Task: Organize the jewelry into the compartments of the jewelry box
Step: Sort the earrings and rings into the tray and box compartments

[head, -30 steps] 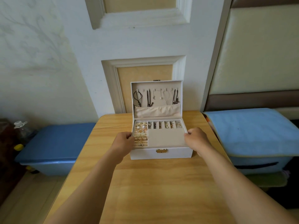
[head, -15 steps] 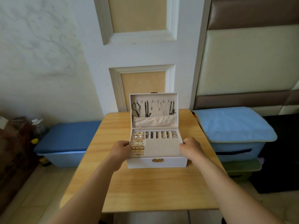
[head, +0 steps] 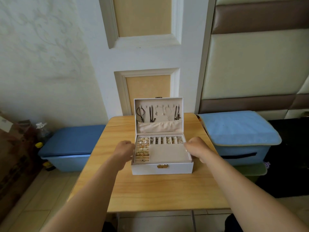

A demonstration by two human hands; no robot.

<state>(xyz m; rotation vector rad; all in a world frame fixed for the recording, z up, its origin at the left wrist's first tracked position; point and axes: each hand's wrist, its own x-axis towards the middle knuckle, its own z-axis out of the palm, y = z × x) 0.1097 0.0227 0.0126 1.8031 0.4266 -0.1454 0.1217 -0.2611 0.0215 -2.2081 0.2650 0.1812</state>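
Both the left hand (head: 124,149) and right hand (head: 196,146) now grip the slightly raised tray (head: 168,154).

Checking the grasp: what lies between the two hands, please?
Head view: the jewelry box's tray, ring rows by the left hand, bare compartment by the right hand.

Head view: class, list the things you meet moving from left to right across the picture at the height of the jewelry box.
plastic bottle → blue storage bin → left hand → jewelry box → right hand → blue cushion
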